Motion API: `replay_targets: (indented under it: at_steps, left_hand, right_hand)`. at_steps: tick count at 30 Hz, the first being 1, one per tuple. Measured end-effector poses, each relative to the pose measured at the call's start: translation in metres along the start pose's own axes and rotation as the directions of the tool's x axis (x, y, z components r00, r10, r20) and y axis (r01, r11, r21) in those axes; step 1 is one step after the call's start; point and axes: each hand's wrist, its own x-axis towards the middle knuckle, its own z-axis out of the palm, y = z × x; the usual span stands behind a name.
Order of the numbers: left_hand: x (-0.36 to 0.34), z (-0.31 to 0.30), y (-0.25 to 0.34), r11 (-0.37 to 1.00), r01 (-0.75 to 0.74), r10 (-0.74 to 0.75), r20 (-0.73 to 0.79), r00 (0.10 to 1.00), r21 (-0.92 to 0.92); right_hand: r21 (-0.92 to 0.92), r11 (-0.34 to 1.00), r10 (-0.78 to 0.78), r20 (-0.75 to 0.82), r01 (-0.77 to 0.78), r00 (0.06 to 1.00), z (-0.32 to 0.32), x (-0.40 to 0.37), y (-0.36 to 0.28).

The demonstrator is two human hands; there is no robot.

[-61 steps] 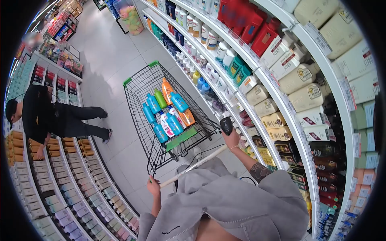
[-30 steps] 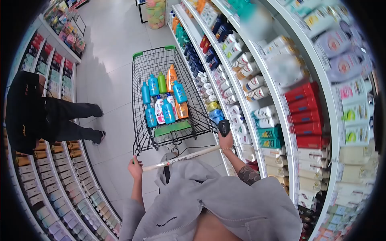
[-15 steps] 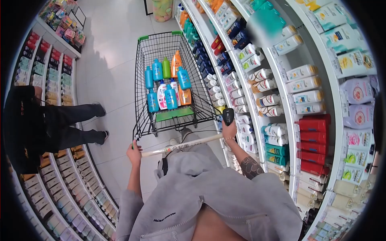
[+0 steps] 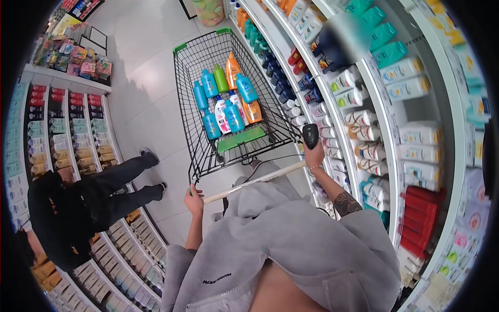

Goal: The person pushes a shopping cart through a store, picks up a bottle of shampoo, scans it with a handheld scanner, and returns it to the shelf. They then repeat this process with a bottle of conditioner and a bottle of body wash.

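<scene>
A shopping cart (image 4: 183,106) with black wire sides and green corners stands in front of me. Its pale handle bar (image 4: 254,182) runs across my body. My left hand (image 4: 194,199) is closed around the bar's left end. At the right end, my right hand (image 4: 314,156) is closed on a black handheld device that looks like a barcode scanner (image 4: 310,136), its head pointing forward. Inside the cart stand several blue bottles (image 4: 234,116), a green bottle (image 4: 220,79), orange bottles (image 4: 232,72) and white-and-pink bottles (image 4: 222,115). A green panel (image 4: 241,140) lies at the cart's near end.
Shelves of bottles (image 4: 358,127) run close along the right, with red packs (image 4: 420,221) lower down. At left, a person in dark clothes (image 4: 67,213) stands by shelves of boxes and tubes (image 4: 78,140). Tiled floor (image 4: 150,112) lies between. A patterned round container (image 4: 208,11) stands ahead.
The view has turned slightly, so the cart and both hands sit further right. The person at left appears lower and further right. Both hands keep their hold.
</scene>
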Motion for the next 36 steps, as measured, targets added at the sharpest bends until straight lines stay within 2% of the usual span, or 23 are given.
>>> replay_targets:
  at_steps: [2, 5, 7, 11, 13, 14, 17, 18, 19, 20, 21, 23, 24, 25, 26, 27, 28, 29, 30, 32, 33, 35, 36]
  left_hand:
    - [0.019, -0.003, 0.014, 1.000, 0.013, -0.013, -0.002, 1.000, 0.023]
    - [0.052, -0.008, 0.036, 0.996, 0.014, -0.014, 0.000, 1.000, 0.085]
    - [0.071, -0.016, 0.050, 0.992, -0.010, 0.013, -0.023, 1.000, 0.129]
    - [0.111, -0.017, 0.084, 0.968, -0.042, 0.045, -0.005, 0.999, 0.247]
    - [0.137, -0.013, 0.094, 0.923, -0.090, 0.120, -0.059, 0.991, 0.374]
    - [0.152, -0.042, 0.091, 0.923, -0.073, 0.095, -0.041, 0.995, 0.377]
    - [0.187, -0.021, 0.110, 0.893, -0.092, 0.153, -0.105, 0.983, 0.441]
    - [0.195, -0.021, 0.129, 0.877, -0.018, 0.077, -0.103, 0.992, 0.479]
    - [0.210, -0.021, 0.133, 0.875, -0.017, 0.077, -0.105, 0.991, 0.483]
    - [0.226, -0.022, 0.137, 0.809, -0.091, 0.206, -0.135, 0.969, 0.581]
    - [0.249, -0.074, 0.127, 0.760, -0.142, 0.302, -0.151, 0.941, 0.634]
    - [0.261, -0.072, 0.167, 0.822, -0.112, 0.251, -0.179, 0.951, 0.559]
    - [0.270, -0.069, 0.179, 0.728, -0.263, 0.472, -0.186, 0.862, 0.633]
    - [0.280, -0.068, 0.190, 0.599, -0.380, 0.663, -0.171, 0.729, 0.704]
    - [0.287, -0.057, 0.199, 0.562, -0.480, 0.737, -0.145, 0.660, 0.674]
    - [0.284, -0.047, 0.220, 0.561, -0.589, 0.759, -0.078, 0.646, 0.582]
    - [0.283, -0.038, 0.233, 0.595, -0.631, 0.745, -0.047, 0.665, 0.498]
    - [0.271, -0.019, 0.254, 0.651, -0.670, 0.721, -0.013, 0.693, 0.357]
    - [0.263, 0.004, 0.262, 0.693, -0.666, 0.690, 0.014, 0.723, 0.276]
    - [0.245, 0.044, 0.269, 0.649, -0.734, 0.711, 0.185, 0.678, 0.200]
    - [0.237, 0.061, 0.274, 0.659, -0.731, 0.687, 0.252, 0.681, 0.179]
    - [0.223, 0.089, 0.276, 0.773, -0.568, 0.446, 0.394, 0.803, 0.282]
    - [0.222, 0.093, 0.275, 0.788, -0.553, 0.432, 0.396, 0.810, 0.272]
  right_hand:
    - [0.007, 1.000, -0.030, -0.015, 0.030, 0.999, 0.005, 0.015, -0.015]
    - [-0.020, 0.998, 0.067, 0.103, -0.065, 0.992, 0.008, 0.035, -0.061]
    - [0.081, 0.997, 0.008, 0.055, -0.012, 0.998, 0.015, 0.045, -0.087]
    - [0.089, 0.996, -0.010, 0.065, 0.004, 0.998, 0.031, 0.075, -0.129]
    - [0.130, 0.991, -0.038, 0.043, 0.032, 0.998, 0.048, 0.092, -0.141]
    - [0.140, 0.988, -0.069, 0.034, 0.064, 0.997, 0.044, 0.078, -0.173]
    - [0.192, 0.981, -0.037, 0.096, 0.018, 0.995, 0.073, 0.101, -0.169]
    - [0.196, 0.978, -0.074, 0.048, 0.063, 0.996, 0.079, 0.104, -0.177]
    - [0.200, 0.973, -0.114, -0.003, 0.113, 0.993, 0.087, 0.108, -0.184]
    - [0.211, 0.974, -0.097, 0.062, 0.082, 0.993, 0.097, 0.111, -0.186]
    - [0.174, 0.977, -0.134, 0.049, 0.124, 0.990, 0.090, 0.079, -0.242]
    - [0.162, 0.973, -0.180, 0.097, 0.163, 0.979, 0.107, 0.079, -0.256]
    - [0.160, 0.967, -0.221, 0.138, 0.198, 0.966, 0.111, 0.078, -0.262]
    - [0.161, 0.964, -0.232, 0.130, 0.210, 0.964, 0.113, 0.078, -0.268]
    - [0.161, 0.952, -0.292, 0.212, 0.262, 0.933, 0.116, 0.079, -0.274]
    - [0.162, 0.935, -0.351, 0.295, 0.315, 0.889, 0.118, 0.079, -0.281]
    - [0.177, 0.891, -0.453, 0.306, 0.417, 0.837, 0.122, 0.076, -0.293]
    - [0.172, 0.884, -0.467, 0.312, 0.434, 0.827, 0.125, 0.078, -0.302]
    - [0.234, 0.889, -0.457, 0.424, 0.393, 0.781, 0.129, 0.079, -0.311]
    - [0.263, 0.923, -0.386, 0.649, 0.283, 0.656, 0.125, 0.089, -0.335]
    - [0.239, 0.925, -0.377, 0.657, 0.294, 0.652, 0.130, 0.093, -0.338]
    - [0.335, 0.865, -0.502, 0.587, 0.374, 0.636, 0.136, 0.102, -0.338]
    - [0.288, 0.895, -0.447, 0.601, 0.342, 0.662, 0.136, 0.107, -0.341]
